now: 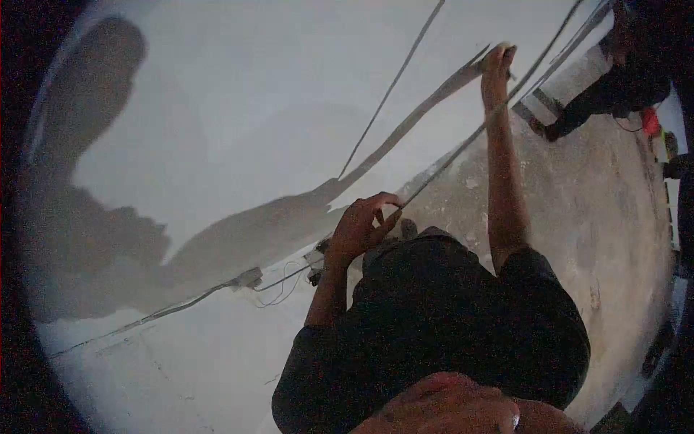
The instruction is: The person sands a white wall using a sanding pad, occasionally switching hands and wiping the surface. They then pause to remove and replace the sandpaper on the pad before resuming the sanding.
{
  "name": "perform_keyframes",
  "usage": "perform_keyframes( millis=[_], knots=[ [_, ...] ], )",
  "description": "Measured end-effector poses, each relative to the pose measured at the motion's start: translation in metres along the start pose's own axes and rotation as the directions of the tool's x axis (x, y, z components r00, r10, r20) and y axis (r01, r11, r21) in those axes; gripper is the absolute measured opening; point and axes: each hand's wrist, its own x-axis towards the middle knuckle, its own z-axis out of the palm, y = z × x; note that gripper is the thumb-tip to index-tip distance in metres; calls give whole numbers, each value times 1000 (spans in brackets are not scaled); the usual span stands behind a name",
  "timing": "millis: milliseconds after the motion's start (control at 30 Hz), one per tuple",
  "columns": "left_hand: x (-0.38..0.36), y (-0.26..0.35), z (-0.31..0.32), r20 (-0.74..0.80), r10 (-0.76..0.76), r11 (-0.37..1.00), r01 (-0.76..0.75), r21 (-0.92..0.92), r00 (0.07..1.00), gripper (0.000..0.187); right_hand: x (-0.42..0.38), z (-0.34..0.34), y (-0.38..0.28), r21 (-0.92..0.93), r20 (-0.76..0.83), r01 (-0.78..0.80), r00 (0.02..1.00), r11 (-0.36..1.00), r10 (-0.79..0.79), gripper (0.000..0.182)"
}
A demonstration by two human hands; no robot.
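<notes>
My left hand [365, 224] is closed in front of my dark shirt, thumb and forefinger pinching the lower end of a long grey cable [452, 157]. From there the cable slants up to the right, crossing in front of my right forearm. My right arm reaches far forward to the white wall [275, 58]. Up there my right hand [497, 59] has its fingers curled closed, with a small dark piece showing at the fingertips; I cannot tell what it is. The arm's long shadow falls across the wall.
A grey wall box [249, 278] joins a surface cable run [173, 309], with thin loose wires [278, 295] beside it. Dark fittings [316, 260] sit near my left forearm. A person in dark clothing [629, 79] is at the upper right, above the stained concrete floor [571, 217].
</notes>
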Motion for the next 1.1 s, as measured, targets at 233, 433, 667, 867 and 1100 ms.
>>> perform_keyframes(
  millis=[233,433,667,867,1100],
  knots=[
    [-2,-7,11,-59,1,995,-7,-96,998,24,-92,11,45,356,205,-508,861,784,465,96],
    [-1,-10,20,-24,-19,993,16,-114,1000,25,-130,31,34,355,416,-712,701,606,580,105],
    [2,-5,18,47,-2,999,4,-39,999,34,-165,44,120,500,327,-693,707,520,628,86],
    [1,10,25,119,-77,995,84,-58,990,48,-204,59,131,613,368,-690,681,385,634,76],
    [-17,11,24,68,-125,992,126,-10,990,71,-219,63,98,589,526,-731,671,345,523,92]
  ],
)
